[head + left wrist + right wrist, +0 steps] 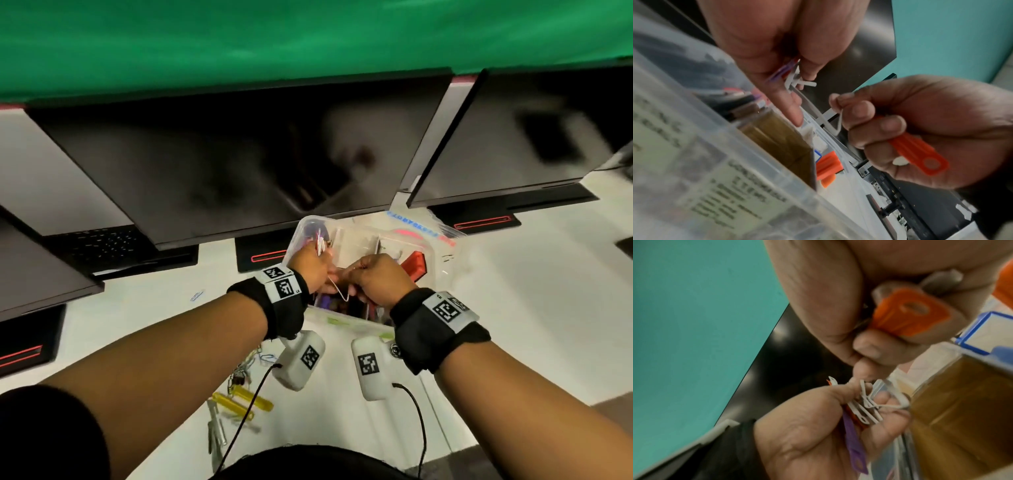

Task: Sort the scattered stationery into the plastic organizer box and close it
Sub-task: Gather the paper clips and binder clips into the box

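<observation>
The clear plastic organizer box (346, 322) stands open on the white desk, and both hands hover over it. My left hand (320, 258) grips a bundle of key tags (869, 408), purple, orange and with white straps. My right hand (358, 274) holds an orange key tag (916, 152) in its curled fingers and pinches that tag's white strap (830, 116) between thumb and forefinger. The strap hangs in a loop (339, 289) between the two hands. More orange tags (828, 164) lie in a compartment of the box.
The box's lid (421, 236) lies open behind it. Yellow key tags (239, 401), loose paper clips (255, 359) and metal pieces (215, 431) lie on the desk near my left forearm. A single clip (197, 295) lies farther left. Dark monitors (239, 154) stand close behind.
</observation>
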Demonstrator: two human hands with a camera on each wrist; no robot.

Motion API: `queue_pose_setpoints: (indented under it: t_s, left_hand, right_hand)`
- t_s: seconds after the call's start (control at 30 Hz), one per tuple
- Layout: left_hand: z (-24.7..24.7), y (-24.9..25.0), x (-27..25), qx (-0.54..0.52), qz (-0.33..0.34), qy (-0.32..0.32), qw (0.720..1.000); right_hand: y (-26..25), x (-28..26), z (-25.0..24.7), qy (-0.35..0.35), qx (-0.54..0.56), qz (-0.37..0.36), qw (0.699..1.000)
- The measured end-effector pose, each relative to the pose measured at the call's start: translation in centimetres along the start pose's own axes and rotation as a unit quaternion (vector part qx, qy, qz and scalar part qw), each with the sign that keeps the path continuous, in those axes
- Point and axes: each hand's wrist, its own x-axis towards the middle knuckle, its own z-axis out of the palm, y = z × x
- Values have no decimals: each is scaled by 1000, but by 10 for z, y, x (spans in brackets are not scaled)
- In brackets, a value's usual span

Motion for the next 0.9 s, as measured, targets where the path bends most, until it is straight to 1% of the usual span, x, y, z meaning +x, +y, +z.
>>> queue_pose_setpoints:
  t_s: [0.1, 0.17, 0.23, 0.3, 0.33, 0.4, 0.47, 0.53, 0.57, 0.63, 0.8, 0.9]
  left_hand:
    - [19, 1, 6, 30, -4, -16, 999]
    - [29, 4, 14, 50, 5, -7, 999]
    - [35, 10, 21, 38, 4, 6, 999]
    - [39, 18, 24, 56, -11, 25, 998]
    - [38, 19, 27, 57, -36, 36, 997]
    - [37, 18, 35, 34, -71, 52, 996]
    - [36, 19, 40, 0, -84, 36, 996]
    - [35, 21, 44, -118, -119, 42, 985]
    - [33, 22, 46, -152, -122, 44, 980]
    - [32, 24, 47, -170, -135, 42, 975]
    - [35, 27, 49, -186, -155, 50, 969]
    - [32, 25, 54, -190, -156, 32, 969]
  right_hand:
    - [2, 11, -18, -29, -55, 14, 998]
    - [1, 22, -29, -21, -57, 54, 997]
    - [-2, 33, -38, -20, -61, 87, 994]
    - [-6, 42, -45, -30, -16, 128, 991]
    - [-8, 44, -48, -32, 23, 150, 988]
    - [-6, 52, -50, -34, 56, 178, 982]
    - [-3, 61, -48, -37, 70, 203, 976]
    - [0, 70, -47, -38, 105, 227, 967]
    - [1, 74, -46, -40, 118, 233, 965]
    - [1, 80, -45, -38, 130, 237, 962]
    - [-5, 91, -43, -38, 128, 221, 966]
    - [-1, 98, -49, -39, 141, 210, 967]
